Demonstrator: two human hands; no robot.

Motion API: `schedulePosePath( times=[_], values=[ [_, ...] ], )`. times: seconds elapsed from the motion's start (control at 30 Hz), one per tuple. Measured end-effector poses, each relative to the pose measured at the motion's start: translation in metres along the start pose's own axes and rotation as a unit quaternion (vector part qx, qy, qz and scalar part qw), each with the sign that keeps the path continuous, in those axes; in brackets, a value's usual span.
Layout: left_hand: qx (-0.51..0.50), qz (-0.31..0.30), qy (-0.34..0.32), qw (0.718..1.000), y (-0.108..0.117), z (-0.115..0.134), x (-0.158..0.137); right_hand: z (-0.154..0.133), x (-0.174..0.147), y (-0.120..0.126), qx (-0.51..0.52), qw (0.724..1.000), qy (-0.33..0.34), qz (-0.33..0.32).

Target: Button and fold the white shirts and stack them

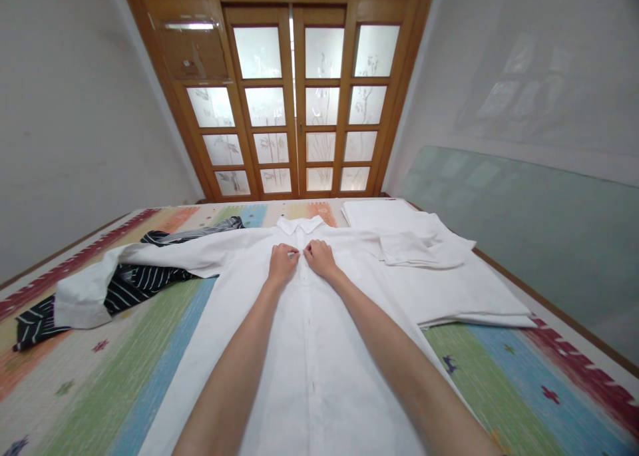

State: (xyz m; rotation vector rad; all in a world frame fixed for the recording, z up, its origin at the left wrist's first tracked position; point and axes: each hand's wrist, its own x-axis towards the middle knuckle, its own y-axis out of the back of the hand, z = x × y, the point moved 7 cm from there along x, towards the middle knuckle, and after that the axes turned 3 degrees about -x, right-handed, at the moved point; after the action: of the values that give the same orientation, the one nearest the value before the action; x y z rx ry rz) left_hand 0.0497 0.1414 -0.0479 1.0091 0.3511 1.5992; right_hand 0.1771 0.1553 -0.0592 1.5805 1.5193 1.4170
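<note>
A white long-sleeved shirt (284,349) lies spread face up, its collar (300,225) at the far end and its front placket running down the middle. Just below the collar, my left hand (284,261) pinches the placket edge with closed fingers. My right hand (320,257) is closed on the placket from the other side, its fingertips close to the left ones. Whatever button sits between the fingertips is too small to make out. The left sleeve in view stretches out to the side, while the other sleeve (419,249) is bent over on the right.
Under the shirt is a colourful striped bed cover (144,349). A black-and-white striped garment (150,279) lies partly beneath the sleeve at left. Folded white garments (464,296) are stacked at right. Beyond stand wooden doors with glass panes (294,96); a pale green panel (524,223) lines the right wall.
</note>
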Motion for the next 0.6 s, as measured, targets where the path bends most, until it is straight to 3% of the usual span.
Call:
schedulePosePath(
  times=[0.23, 0.6],
  values=[
    [0.069, -0.018, -0.046, 0.996, -0.006, 0.003, -0.003, -0.007, -0.004, 0.006, 0.012, 0.997, 0.068, 0.032],
    [0.146, -0.119, -0.055, 0.980, -0.014, -0.006, -0.012, -0.007, -0.020, -0.005, -0.062, 0.985, 0.125, -0.097]
  ],
)
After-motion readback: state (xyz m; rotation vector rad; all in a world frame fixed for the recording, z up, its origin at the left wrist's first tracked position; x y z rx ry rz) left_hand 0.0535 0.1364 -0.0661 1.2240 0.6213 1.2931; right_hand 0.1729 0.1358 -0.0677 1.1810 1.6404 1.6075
